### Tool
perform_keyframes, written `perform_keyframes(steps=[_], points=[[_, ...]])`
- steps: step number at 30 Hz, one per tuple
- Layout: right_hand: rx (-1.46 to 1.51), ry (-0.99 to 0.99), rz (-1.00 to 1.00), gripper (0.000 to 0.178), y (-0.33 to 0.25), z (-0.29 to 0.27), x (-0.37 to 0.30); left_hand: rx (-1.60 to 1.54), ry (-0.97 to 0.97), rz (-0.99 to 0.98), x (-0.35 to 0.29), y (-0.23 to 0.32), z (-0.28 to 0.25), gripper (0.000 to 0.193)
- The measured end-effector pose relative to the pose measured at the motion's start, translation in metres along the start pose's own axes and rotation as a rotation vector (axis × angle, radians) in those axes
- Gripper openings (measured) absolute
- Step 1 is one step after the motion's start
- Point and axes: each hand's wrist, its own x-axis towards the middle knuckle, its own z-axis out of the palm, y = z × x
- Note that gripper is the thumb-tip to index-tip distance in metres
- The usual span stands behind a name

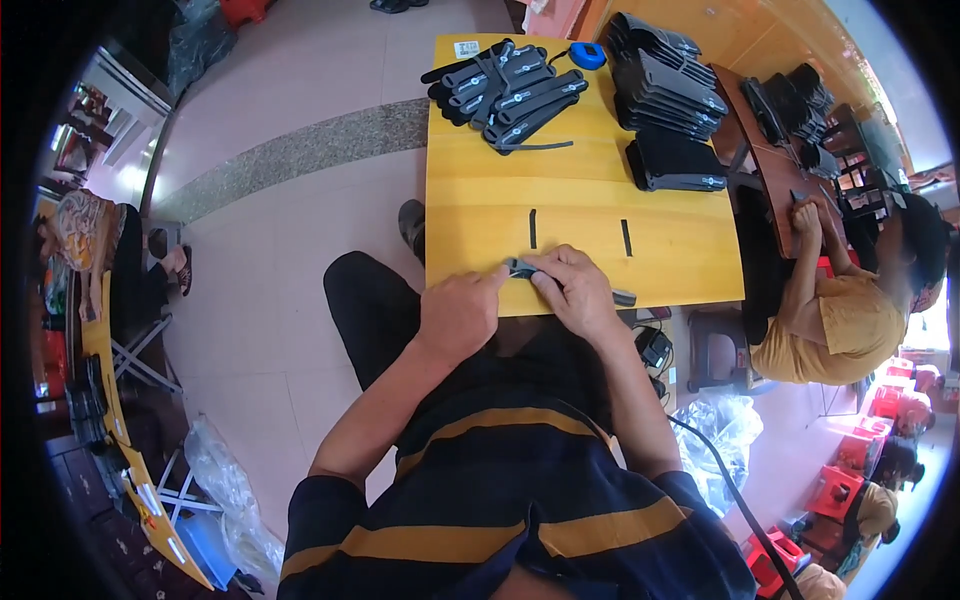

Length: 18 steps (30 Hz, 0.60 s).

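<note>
At the near edge of the yellow table, my two hands meet over a short grey-and-black strap. My left hand is closed, its index finger reaching to the strap's left end. My right hand pinches the strap's right side between thumb and fingers. A grey strap end sticks out beside my right hand; whether it belongs to the same strap is hidden. Just beyond my hands, a black strip and a second black strip lie flat on the tabletop.
Grey straps are heaped at the table's far left, near a blue tape measure. Dark folded pieces are stacked far right, with a black stack nearer. A person sits to the right. A black cable hangs at my right.
</note>
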Motion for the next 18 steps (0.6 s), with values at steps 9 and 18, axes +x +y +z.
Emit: perform_keyframes(steps=[9,18], points=[[0.101,0.076,-0.001,0.019,-0.004,0.019,0.003,-0.046,-0.076,-0.159,0.003,0.006,-0.003,0.031],[0.136,0.070,0.076,0.018,-0.006,0.021,0.000,-0.072,-0.174,-0.152,0.006,-0.001,-0.012,0.035]])
